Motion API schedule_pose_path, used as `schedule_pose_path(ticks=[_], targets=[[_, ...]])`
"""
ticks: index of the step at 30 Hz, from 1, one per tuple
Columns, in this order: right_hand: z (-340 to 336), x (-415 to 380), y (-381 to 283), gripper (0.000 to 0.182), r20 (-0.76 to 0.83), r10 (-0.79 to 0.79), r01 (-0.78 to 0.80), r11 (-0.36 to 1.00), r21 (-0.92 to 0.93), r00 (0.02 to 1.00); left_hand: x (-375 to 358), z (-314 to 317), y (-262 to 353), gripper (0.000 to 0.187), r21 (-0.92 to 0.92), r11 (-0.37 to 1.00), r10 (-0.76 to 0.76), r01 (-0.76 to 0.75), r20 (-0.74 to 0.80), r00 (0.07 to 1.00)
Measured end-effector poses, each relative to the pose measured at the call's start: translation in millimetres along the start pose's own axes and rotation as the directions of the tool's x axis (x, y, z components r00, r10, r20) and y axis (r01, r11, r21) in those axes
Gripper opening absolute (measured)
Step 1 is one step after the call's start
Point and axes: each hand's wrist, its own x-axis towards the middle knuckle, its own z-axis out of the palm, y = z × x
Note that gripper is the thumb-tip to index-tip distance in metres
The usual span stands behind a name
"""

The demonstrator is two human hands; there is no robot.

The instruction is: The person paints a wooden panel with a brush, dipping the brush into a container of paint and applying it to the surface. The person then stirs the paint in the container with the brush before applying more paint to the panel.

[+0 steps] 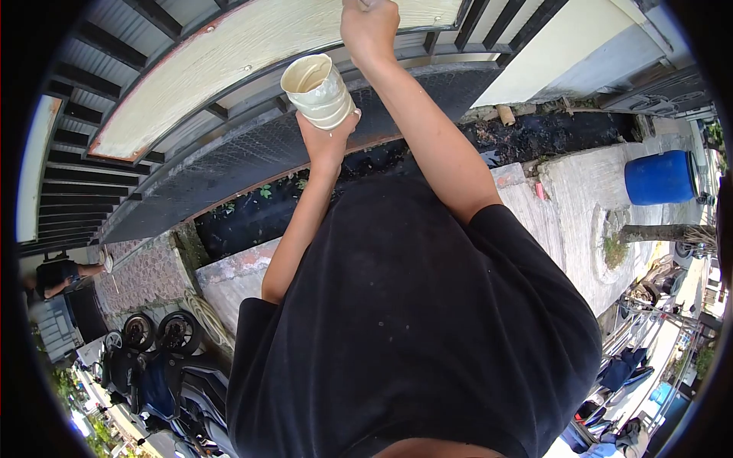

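Note:
My left hand (327,141) is wrapped round the lower part of a cream-coloured container (324,95), whose open top shows cream paint inside. At the top edge of the view, my right hand (369,32) is closed on a thin handle that is mostly cut off by the frame. It is up against a cream panel (282,38) with a dark frame, set in a dark slatted metal fence. The container is below and to the left of my right hand, apart from it.
A dark ditch (252,221) runs below the fence. On the right stand a blue barrel (661,178) and a tree trunk (664,235). Motorcycles (172,389) are parked lower left, near another person (59,273) at the far left.

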Motion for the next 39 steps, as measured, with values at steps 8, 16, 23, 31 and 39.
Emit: schedule_pose_path(ticks=[8, 16, 23, 31, 39], targets=[[-46.3, 42.3, 36.4, 0.026, -0.171, -0.056, 0.078, 0.989, 0.124, 0.984, 0.3, 2.9, 3.9, 0.058, 0.015, 0.988, 0.151, -0.151, 0.002, 0.989], [-39.7, 34.9, 26.5, 0.023, -0.307, -0.122, 0.078, 0.986, -0.149, 0.944, 6.0, -0.2, -3.2, 0.060, 0.056, 0.989, 0.141, -0.140, -0.021, 0.990], [25.7, -18.4, 7.4, 0.036, -0.029, -0.088, 0.086, 0.996, -0.038, 0.996, 9.3, -6.8, 1.5, 0.088, 0.011, 0.999, 0.036, -0.036, -0.015, 0.999], [-5.8, 12.9, 32.6, 0.034, -0.040, -0.175, 0.169, 0.977, -0.127, 0.984, 13.8, -13.8, -1.9, 0.083, 0.027, 0.999, 0.033, -0.032, -0.043, 0.999], [-102.5, 48.3, 37.1, 0.030, -0.222, -0.124, 0.067, 0.966, -0.249, 0.967, 16.3, -15.5, -0.1, 0.083, 0.026, 0.998, 0.054, -0.054, 0.010, 0.998]])
